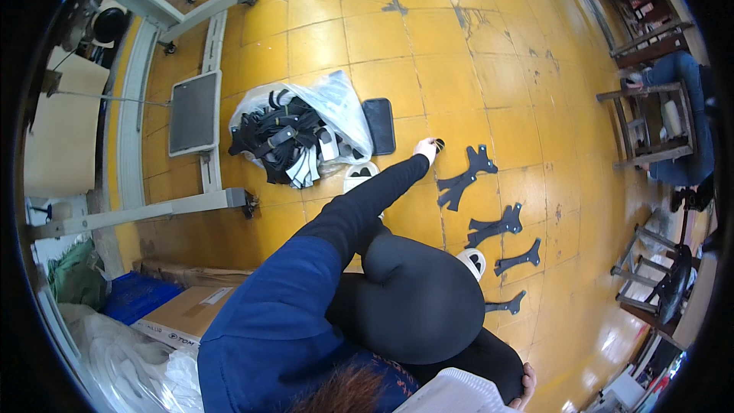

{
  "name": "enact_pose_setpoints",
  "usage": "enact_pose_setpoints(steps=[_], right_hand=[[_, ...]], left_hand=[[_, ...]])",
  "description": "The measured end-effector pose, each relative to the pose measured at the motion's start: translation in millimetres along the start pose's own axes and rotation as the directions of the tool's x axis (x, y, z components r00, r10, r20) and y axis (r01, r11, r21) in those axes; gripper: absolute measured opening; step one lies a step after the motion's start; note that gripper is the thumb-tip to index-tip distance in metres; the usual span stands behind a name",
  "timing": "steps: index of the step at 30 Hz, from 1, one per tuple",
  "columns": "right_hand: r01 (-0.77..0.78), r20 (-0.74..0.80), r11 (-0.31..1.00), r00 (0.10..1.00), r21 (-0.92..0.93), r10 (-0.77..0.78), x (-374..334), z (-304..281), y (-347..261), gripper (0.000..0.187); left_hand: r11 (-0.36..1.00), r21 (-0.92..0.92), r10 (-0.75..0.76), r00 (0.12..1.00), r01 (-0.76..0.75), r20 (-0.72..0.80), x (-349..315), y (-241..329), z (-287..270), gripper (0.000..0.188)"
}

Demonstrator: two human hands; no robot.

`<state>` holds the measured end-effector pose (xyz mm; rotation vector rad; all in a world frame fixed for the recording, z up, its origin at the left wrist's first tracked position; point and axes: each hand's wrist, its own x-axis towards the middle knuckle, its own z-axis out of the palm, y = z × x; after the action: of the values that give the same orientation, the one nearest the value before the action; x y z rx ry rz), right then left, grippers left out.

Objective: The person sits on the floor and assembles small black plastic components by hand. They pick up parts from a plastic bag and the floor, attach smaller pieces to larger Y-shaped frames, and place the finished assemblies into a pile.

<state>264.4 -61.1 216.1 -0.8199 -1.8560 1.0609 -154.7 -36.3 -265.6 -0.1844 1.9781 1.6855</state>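
Note:
My left hand [428, 151] reaches out over the yellow floor, its fingers closed on a small dark piece [439, 145] whose kind I cannot make out. Just right of it lie black strap-like pieces with flared ends [480, 160], overlapping in a bunch. Nearer to me, more such pieces [501, 223], a single strap [520, 258] and another one [508, 304] form a row. A clear plastic bag [340, 107], left of my hand, is full of bundled black straps [283, 134] and some grey-white ones. My right hand [526, 386] rests on my knee, fingers laid along it, partly hidden.
A black tray-like object [378, 126] lies beside the bag. A grey metal frame with wheels and a pedal [195, 113] stands to the left. Cardboard boxes [183, 315] and plastic wrapping are at lower left. Wooden stools [654, 122] and a seated person [680, 84] are at right.

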Motion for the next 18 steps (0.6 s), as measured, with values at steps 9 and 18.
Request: enact_pose_setpoints(steps=[9,18], right_hand=[[-0.067,-0.111,0.996,0.992,-0.055,0.060,-2.7,8.3,-11.3,0.046],[-0.164,0.168,0.986,0.973,0.032,0.156,17.6,-19.0,-14.7,0.034]], left_hand=[[0.731,0.662,0.154,0.985,-0.162,0.071,-21.4,10.5,-54.5,0.066],[0.905,0.298,-0.418,0.758,0.302,0.501,-84.7,100.2,-181.6,0.036]])
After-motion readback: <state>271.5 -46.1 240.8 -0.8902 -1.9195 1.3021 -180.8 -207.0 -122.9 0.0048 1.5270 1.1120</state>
